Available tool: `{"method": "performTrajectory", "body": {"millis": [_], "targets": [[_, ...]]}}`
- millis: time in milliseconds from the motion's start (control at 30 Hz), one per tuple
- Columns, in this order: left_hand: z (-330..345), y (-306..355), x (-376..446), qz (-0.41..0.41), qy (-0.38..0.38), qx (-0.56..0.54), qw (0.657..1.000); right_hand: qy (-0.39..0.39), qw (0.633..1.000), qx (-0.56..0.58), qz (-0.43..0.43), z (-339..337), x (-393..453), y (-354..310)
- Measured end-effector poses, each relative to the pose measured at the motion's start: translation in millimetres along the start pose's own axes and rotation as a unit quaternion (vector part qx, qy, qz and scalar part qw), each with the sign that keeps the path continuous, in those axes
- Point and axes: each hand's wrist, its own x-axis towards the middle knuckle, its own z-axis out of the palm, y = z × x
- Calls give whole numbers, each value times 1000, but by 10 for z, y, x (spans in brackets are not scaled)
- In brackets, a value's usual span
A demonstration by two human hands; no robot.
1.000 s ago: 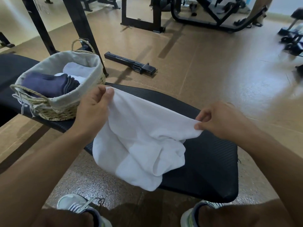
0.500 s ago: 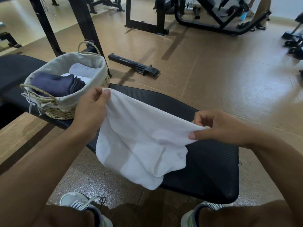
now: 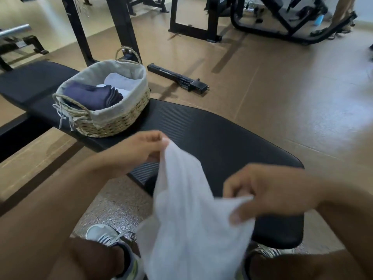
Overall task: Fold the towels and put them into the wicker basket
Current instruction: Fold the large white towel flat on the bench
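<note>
The person is holding a white towel [image 3: 187, 215] up in the air by two spots along its top edge, and the cloth is hanging down between the knees, blurred as if in motion. The left hand [image 3: 139, 150] is pinching one corner between thumb and fingertips, raised over the black bench pad [image 3: 232, 138], while the right hand [image 3: 268, 195] is gripping the edge lower and nearer the body, fingers curled round a bunch of fabric. Holding it by the top edge is likely letting the towel's own weight pull it straight, which would make the corners easier to match for a fold (the bench pad beneath is offering a flat place to lay it). The wicker basket [image 3: 113, 122] is sitting on the bench, well apart from the hands to the left, its cloth lining turned over the rim. Inside, a folded dark blue towel [image 3: 90, 96] is lying beside a folded white towel [image 3: 123, 81], so part of the job is looking done already; this towel is not yet folded.
</note>
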Motion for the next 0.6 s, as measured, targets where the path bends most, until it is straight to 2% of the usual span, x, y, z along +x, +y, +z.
{"method": "performTrajectory", "body": {"millis": [67, 100, 167, 233, 333, 433, 600], "targets": [[-44, -18, 118, 15, 149, -35, 988, 162, 985, -13, 64, -208, -18, 297], [-85, -34, 165, 12, 189, -34, 981, 224, 969, -24, 99, -299, -23, 425], [-129, -76, 221, 4, 202, 8, 979, 299, 942, -34, 149, -415, -12, 616], [-87, -79, 240, -2, 201, 33, 979, 322, 930, -42, 170, -449, 12, 725], [34, 62, 249, -1, 217, -49, 975, 339, 926, -33, 164, -457, -17, 730], [53, 168, 266, -9, 189, -101, 977, 368, 918, 59, 131, -485, -106, 684], [5, 129, 292, 43, 229, -67, 970, 400, 905, 63, 132, -479, -71, 713]]}}
